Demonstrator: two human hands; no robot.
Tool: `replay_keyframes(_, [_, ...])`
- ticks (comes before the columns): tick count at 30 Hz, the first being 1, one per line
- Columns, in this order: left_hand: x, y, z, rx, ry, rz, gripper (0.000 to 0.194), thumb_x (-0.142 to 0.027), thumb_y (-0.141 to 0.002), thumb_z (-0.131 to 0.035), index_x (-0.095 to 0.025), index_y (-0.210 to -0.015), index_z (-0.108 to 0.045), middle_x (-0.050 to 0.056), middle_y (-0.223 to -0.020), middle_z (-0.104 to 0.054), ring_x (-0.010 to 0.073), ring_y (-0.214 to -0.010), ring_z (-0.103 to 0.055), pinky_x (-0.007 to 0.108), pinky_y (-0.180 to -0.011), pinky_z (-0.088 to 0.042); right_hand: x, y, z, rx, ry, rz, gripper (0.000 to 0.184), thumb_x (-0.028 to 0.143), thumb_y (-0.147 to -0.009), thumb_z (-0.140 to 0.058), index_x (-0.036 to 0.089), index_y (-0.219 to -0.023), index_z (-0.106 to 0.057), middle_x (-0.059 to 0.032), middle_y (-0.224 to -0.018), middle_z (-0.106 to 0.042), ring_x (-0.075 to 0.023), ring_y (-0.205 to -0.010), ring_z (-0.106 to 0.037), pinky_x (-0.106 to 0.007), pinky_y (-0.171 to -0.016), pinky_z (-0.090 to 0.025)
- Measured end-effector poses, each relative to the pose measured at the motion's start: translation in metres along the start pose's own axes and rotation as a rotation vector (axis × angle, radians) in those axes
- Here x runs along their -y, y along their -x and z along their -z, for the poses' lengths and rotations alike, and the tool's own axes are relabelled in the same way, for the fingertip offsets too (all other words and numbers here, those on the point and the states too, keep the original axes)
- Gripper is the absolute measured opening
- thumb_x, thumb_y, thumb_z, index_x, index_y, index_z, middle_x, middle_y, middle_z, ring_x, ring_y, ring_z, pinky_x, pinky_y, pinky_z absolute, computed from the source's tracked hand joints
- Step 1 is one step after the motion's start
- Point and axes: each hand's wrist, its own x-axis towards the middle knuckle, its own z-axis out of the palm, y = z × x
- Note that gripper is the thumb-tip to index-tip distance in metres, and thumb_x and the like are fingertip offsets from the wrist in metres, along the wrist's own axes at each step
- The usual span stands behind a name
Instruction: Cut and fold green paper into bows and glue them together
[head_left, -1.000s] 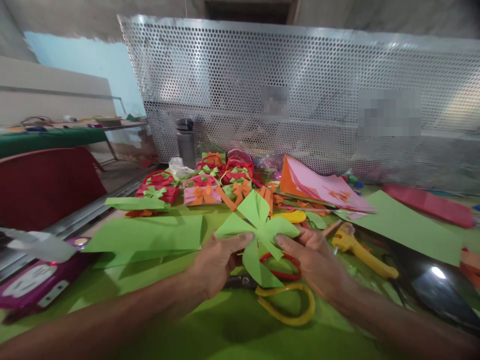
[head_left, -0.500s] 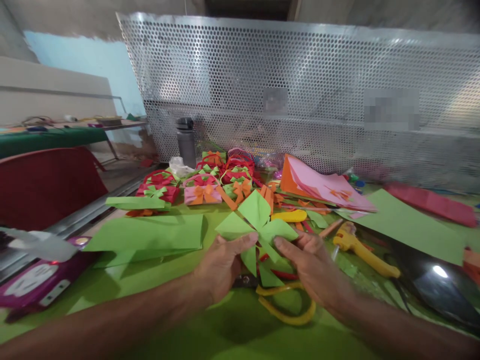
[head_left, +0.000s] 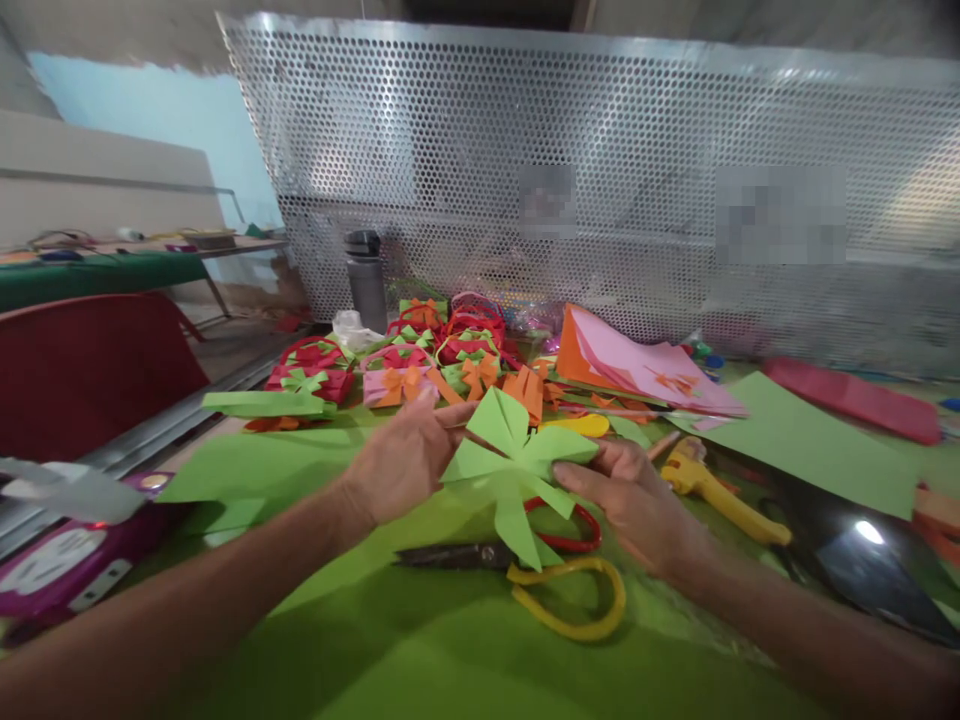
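A light green paper flower cutout with several pointed petals is held up over the table. My right hand pinches its right petal between thumb and fingers. My left hand is at the flower's left side, fingers stretched toward the upper left petal; whether the fingertips touch it I cannot tell. Below the flower lie scissors with one yellow and one red handle loop, their dark blades pointing left. The flower's lower petals cover part of the scissors.
Small paper bags with bows stand at the back, near a grey bottle. Green sheets lie left, beside a purple device. On the right are a yellow glue gun, pink sheets and a dark glossy object.
My left hand has let go of the left petal and moved up and left. The flower has turned slightly in my right hand. More of the scissors shows now.
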Motion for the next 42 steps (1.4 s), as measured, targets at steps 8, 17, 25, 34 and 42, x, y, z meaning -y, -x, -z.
replay_keyframes(8, [0.022, 0.000, 0.013, 0.029, -0.055, 0.138, 0.020, -0.025, -0.059, -0.079, -0.011, -0.070, -0.068, 0.006, -0.069, -0.072, 0.0172, -0.067, -0.066, 0.025, -0.067, -0.050, 0.006, -0.001, -0.001, 0.094, 0.123, 0.043, 0.018, 0.026, -0.071, -0.070, 0.016, -0.086, -0.074, -0.0050, -0.076, -0.073, -0.0192, -0.067, -0.065, -0.034, -0.068, -0.051])
replay_keyframes(17, [0.040, -0.002, 0.013, 0.041, -0.220, 0.119, 0.031, -0.024, -0.061, -0.079, -0.010, -0.088, -0.071, 0.009, -0.079, -0.073, 0.0238, -0.076, -0.068, 0.035, -0.076, -0.052, 0.005, -0.001, -0.003, 0.099, 0.153, 0.106, 0.021, 0.023, -0.073, -0.068, 0.019, -0.093, -0.073, -0.0041, -0.084, -0.074, -0.0195, -0.072, -0.066, -0.034, -0.070, -0.051])
replay_keyframes(25, [0.047, 0.003, -0.002, -0.098, -0.223, 0.111, 0.031, -0.021, -0.058, -0.080, -0.013, -0.087, -0.072, 0.008, -0.075, -0.073, 0.0227, -0.070, -0.068, 0.031, -0.064, -0.055, 0.001, 0.002, -0.003, 0.094, 0.229, 0.123, 0.021, 0.019, -0.074, -0.064, 0.020, -0.093, -0.073, -0.0027, -0.078, -0.073, -0.0181, -0.069, -0.065, -0.029, -0.063, -0.052])
replay_keyframes(34, [0.042, 0.008, -0.009, -0.093, -0.170, 0.150, 0.024, -0.019, -0.064, -0.075, -0.015, -0.087, -0.072, 0.006, -0.072, -0.073, 0.0224, -0.065, -0.068, 0.030, -0.056, -0.054, -0.001, 0.001, -0.005, 0.035, 0.196, 0.095, 0.009, 0.028, -0.071, -0.069, 0.019, -0.071, -0.072, -0.0008, -0.063, -0.069, -0.0156, -0.058, -0.061, -0.026, -0.054, -0.048])
replay_keyframes(42, [0.045, 0.008, -0.006, -0.081, -0.164, 0.170, 0.026, -0.018, -0.067, -0.073, -0.015, -0.092, -0.071, 0.007, -0.078, -0.074, 0.0210, -0.070, -0.068, 0.031, -0.068, -0.054, 0.001, 0.001, -0.007, 0.003, 0.107, -0.010, 0.014, 0.031, -0.067, -0.071, 0.017, -0.066, -0.070, -0.0015, -0.061, -0.069, -0.0146, -0.054, -0.059, -0.027, -0.053, -0.047])
